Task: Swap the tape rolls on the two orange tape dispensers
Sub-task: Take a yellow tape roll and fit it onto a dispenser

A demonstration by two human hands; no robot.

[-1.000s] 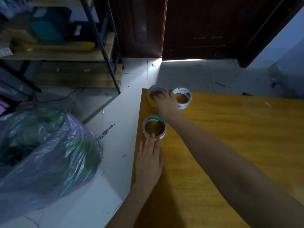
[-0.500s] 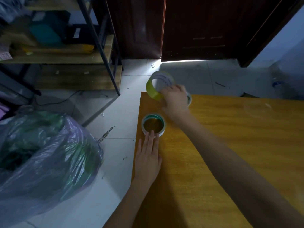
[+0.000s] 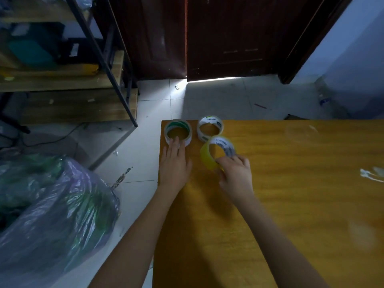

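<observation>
Presently, three tape rolls are in view near the middle of the frame, on the far left corner of the yellow tabletop (image 3: 291, 204). No orange tape dispenser is visible anywhere in the frame, so no roll can be confirmed as mounted or removed.

The right hand (image 3: 235, 175) grips the yellow tape roll (image 3: 217, 152), fingers curled over its near rim; the roll stands tilted on edge, its open core facing the camera. Whether it touches the tabletop or is held just clear cannot be told.

The left hand (image 3: 174, 163) lies flat, fingers straight and together, fingertips against the near rim of the green-edged tape roll (image 3: 178, 132), which lies flat at the corner of the tabletop.

The white tape roll (image 3: 210, 127) lies flat, just beside the green-edged roll and touching or nearly touching the yellow one. Neither hand holds it.

Judgement on progress: the rolls are loose and being sorted, which suggests an early or preparatory stage. Fitting rolls onto dispensers appears wholly outstanding, as far as can be seen.

Elsewhere: a bulging plastic bag (image 3: 52, 215) sits on the floor at lower left, a metal shelf rack (image 3: 99, 50) stands upper left, and a dark door (image 3: 228, 38) closes the top centre.
</observation>
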